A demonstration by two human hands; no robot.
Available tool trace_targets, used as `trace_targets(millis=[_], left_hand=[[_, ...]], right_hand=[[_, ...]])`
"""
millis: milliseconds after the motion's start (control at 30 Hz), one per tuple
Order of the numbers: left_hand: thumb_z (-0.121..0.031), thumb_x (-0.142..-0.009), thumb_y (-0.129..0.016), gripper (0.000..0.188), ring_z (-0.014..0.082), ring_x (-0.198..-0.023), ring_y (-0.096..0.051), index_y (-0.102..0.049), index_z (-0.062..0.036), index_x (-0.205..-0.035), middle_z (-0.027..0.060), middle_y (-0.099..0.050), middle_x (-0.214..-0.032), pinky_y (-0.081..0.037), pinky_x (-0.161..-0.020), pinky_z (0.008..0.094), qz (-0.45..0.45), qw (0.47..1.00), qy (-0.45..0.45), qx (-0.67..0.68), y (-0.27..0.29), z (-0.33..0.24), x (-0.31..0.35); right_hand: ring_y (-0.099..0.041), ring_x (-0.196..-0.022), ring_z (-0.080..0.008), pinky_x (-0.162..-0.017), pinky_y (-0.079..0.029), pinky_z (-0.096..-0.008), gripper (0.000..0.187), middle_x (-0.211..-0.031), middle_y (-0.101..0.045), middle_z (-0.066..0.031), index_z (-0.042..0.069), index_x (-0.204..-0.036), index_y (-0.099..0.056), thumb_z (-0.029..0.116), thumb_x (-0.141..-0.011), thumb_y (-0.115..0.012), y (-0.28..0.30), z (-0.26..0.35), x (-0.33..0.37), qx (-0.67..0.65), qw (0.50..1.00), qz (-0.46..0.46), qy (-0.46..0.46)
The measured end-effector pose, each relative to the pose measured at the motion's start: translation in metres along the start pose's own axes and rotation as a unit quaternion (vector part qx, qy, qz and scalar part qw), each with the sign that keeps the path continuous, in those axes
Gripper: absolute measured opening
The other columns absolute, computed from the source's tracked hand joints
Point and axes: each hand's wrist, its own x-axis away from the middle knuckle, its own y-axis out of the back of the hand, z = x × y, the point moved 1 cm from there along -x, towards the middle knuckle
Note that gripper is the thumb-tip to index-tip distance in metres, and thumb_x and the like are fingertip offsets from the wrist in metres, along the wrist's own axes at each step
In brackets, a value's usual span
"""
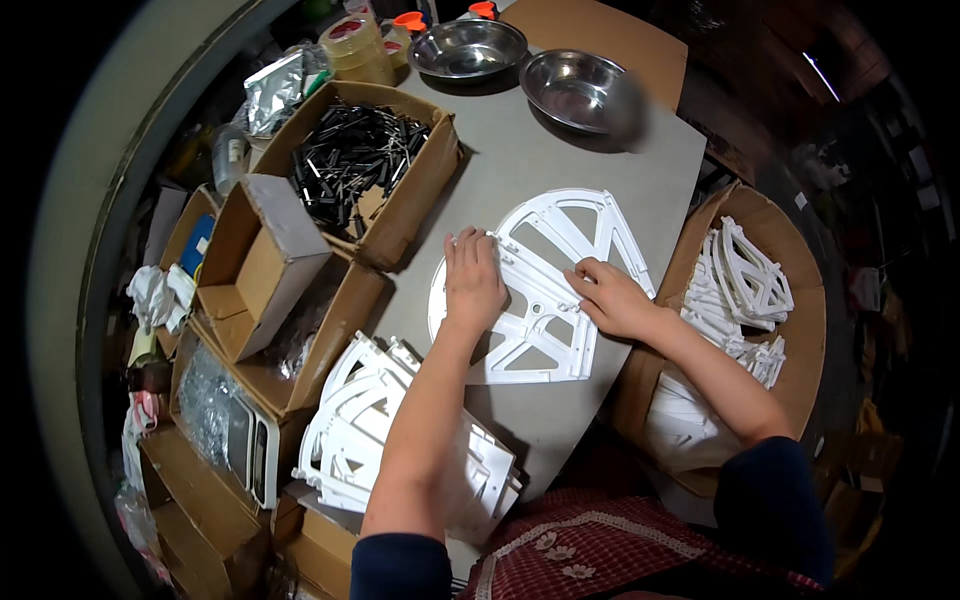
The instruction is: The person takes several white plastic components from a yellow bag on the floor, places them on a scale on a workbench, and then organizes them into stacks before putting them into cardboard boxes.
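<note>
Two white plastic fan-shaped frames lie on the grey table, their straight ribs running side by side. My left hand grips the left end of these ribs, its fingers bent over the edge and its thumb mostly hidden. At the other end, my right hand is closed on the frame's right side, with thumb and fingers close together. Whether a small part sits between the right fingertips is too small to tell. More white frames are stacked beside and under my left forearm.
A carton of black-handled metal pieces stands at the left, next to an open box. Two steel bowls sit at the far edge. To my right, a large carton holds several white frames. Tape rolls stand far left.
</note>
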Motion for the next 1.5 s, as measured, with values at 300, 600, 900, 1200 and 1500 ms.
trace_targets(millis=[300, 600, 900, 1200, 1500], left_hand=[[-0.002, -0.085, -0.054, 0.029, 0.0166, -0.11, -0.06, -0.066, -0.0001, -0.11, 0.008, -0.067, -0.112, -0.041, -0.1, 0.0266, -0.148, 0.876, 0.208, 0.41, 0.153, -0.019, -0.048], [-0.005, -0.091, -0.054, 0.03, 0.0164, -0.105, -0.059, -0.062, 0.0022, -0.119, 0.0092, -0.064, -0.113, -0.043, -0.096, 0.029, -0.28, 0.834, 0.362, 0.31, 0.296, -0.08, 0.172], [-0.006, -0.092, -0.055, 0.033, 0.0188, -0.11, -0.056, -0.055, 0.0024, -0.123, 0.0109, -0.061, -0.118, -0.043, -0.097, 0.032, -0.342, 0.767, 0.489, 0.237, 0.275, -0.134, 0.318], [-0.039, -0.088, -0.067, 0.044, 0.0303, -0.092, -0.053, -0.059, 0.0026, -0.1, 0.0175, -0.058, -0.095, -0.042, -0.088, 0.0411, -0.19, 0.851, 0.488, -0.034, 0.235, -0.114, 0.274], [-0.04, -0.083, -0.074, 0.049, 0.0256, -0.085, -0.061, -0.06, 0.004, -0.096, 0.0142, -0.064, -0.086, -0.049, -0.078, 0.0368, -0.152, 0.824, 0.546, 0.019, 0.236, -0.104, 0.272]], right_hand=[[-0.06, -0.095, -0.0357, -0.083, -0.05, -0.0425, 0.035, -0.108, -0.056, -0.0174, -0.001, -0.115, -0.06, 0.015, -0.084, -0.064, -0.011, -0.009, -0.005, -0.008, 0.999, -0.037, 0.018], [-0.063, -0.09, -0.0386, -0.079, -0.052, -0.0459, 0.029, -0.1, -0.06, -0.0188, 0.0, -0.096, -0.061, 0.027, -0.086, -0.066, -0.01, -0.006, -0.018, 0.081, 0.997, -0.006, 0.009], [-0.063, -0.087, -0.0378, -0.081, -0.05, -0.0462, 0.018, -0.096, -0.062, -0.0176, 0.0, -0.091, -0.067, 0.013, -0.078, -0.062, -0.007, 0.048, -0.058, 0.158, 0.98, -0.037, 0.113], [-0.062, -0.086, -0.0376, -0.081, -0.049, -0.0461, 0.042, -0.09, -0.063, -0.0202, 0.0, -0.083, -0.068, 0.042, -0.084, -0.064, -0.043, 0.205, -0.098, -0.025, 0.987, 0.067, 0.143], [-0.063, -0.078, -0.0347, -0.073, -0.051, -0.0421, 0.025, -0.08, -0.063, -0.0189, -0.002, -0.085, -0.068, 0.021, -0.075, -0.064, -0.033, 0.201, -0.072, -0.102, 0.981, -0.069, 0.153]])
